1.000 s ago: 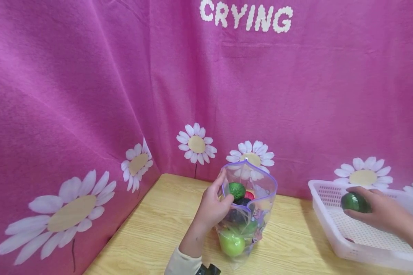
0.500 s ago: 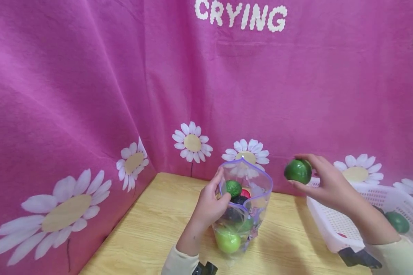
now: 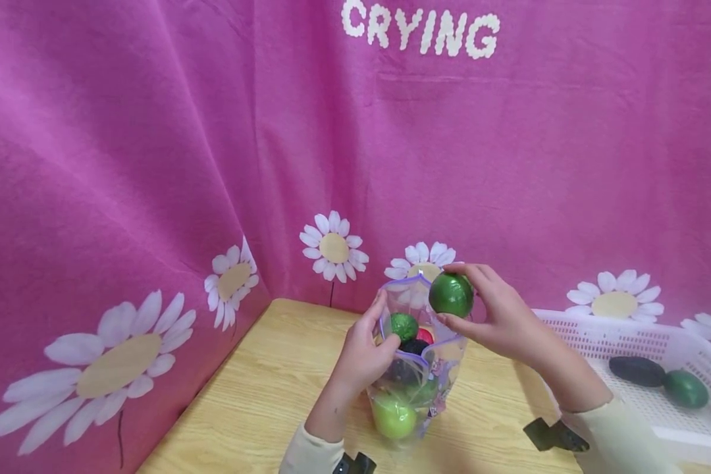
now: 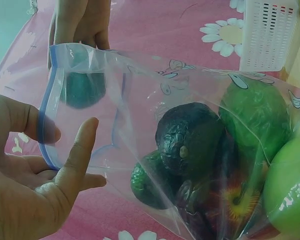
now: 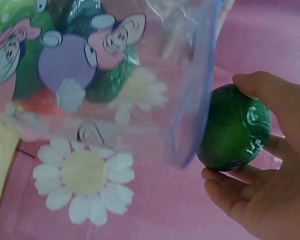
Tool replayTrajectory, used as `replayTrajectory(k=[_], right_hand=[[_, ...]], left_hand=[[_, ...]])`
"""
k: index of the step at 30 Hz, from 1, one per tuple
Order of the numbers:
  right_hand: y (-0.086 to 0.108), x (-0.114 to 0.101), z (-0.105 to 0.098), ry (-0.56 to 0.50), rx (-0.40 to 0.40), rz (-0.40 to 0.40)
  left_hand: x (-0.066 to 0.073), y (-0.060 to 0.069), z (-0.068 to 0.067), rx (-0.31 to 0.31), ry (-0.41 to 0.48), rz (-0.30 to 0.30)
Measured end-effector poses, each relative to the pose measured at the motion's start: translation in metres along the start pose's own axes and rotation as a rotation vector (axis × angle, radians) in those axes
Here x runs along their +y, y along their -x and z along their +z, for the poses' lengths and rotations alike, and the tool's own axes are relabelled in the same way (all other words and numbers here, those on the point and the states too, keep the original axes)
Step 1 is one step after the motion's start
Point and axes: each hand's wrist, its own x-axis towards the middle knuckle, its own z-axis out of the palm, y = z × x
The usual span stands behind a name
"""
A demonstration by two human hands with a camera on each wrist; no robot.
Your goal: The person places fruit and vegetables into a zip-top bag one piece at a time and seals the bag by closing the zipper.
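My left hand [image 3: 364,352] grips the purple-edged mouth of a clear zip bag [image 3: 450,362], which stands upright on the table. Inside the bag lie a light green apple [image 3: 394,416], a bumpy green fruit [image 3: 403,327], a dark avocado [image 4: 190,137], something red [image 3: 424,336] and more green produce. Between thumb and fingers, my right hand [image 3: 500,313] holds a glossy, round dark green fruit [image 3: 451,294] at the bag's opening. The right wrist view shows this fruit [image 5: 235,127] right by the bag's rim; whether they touch, I cannot tell.
A white plastic basket [image 3: 604,329] stands on the right, partly behind my right forearm. In it lie a long, dark oval item [image 3: 636,371] and a green oval fruit [image 3: 685,388]. Pink cloth [image 3: 509,164] with daisies hangs behind the wooden table [image 3: 261,382].
My right hand has carried the round green fruit from above the basket leftward to the bag's mouth. The left hand keeps its hold on the bag.
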Motion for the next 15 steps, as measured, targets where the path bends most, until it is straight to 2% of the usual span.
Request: replayTrajectory(k=[7,15], right_hand=[[-0.002,-0.003,0.016,-0.008,-0.051,-0.070],[-0.002,-0.002,0.020,-0.026,-0.093,-0.091]], left_hand=[[0.001,0.000,0.000,-0.007,0.005,-0.017],[0.002,0.000,-0.002,-0.001,0.008,0.005]])
